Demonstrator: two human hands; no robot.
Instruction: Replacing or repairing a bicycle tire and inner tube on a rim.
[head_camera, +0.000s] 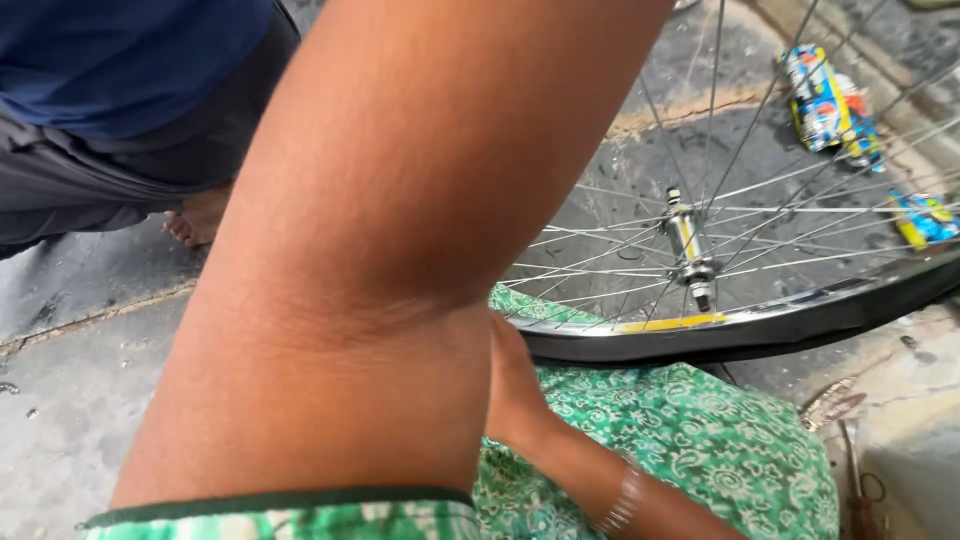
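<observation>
I am looking down past a big bare forearm that is filling most of the view, so I am seeing very little of my own hands. I take this arm for my left; its hand is hidden below or behind it, and I cannot tell whether it is spread or closed on anything. My right hand is showing only as a wrist and heel of the palm, reaching in under the forearm toward the rim; its fingers are hidden, so I cannot tell its grip either.

The bicycle wheel is lying tilted across my lap on the green patterned cloth, with the black tyre running along the near edge and the hub sitting in the middle of the spokes.

I am judging the main risk to be working blind: with the arm blocking the view, fingers could be getting pinched between tyre and rim or caught in the spokes. The wheel is also resting loosely on a knee, so it could be sliding off onto the wet stone floor.

No open containers are showing. A few crushed colourful packets are lying on the floor beyond the wheel, contents not visible. Another person's bare foot is resting nearby.
</observation>
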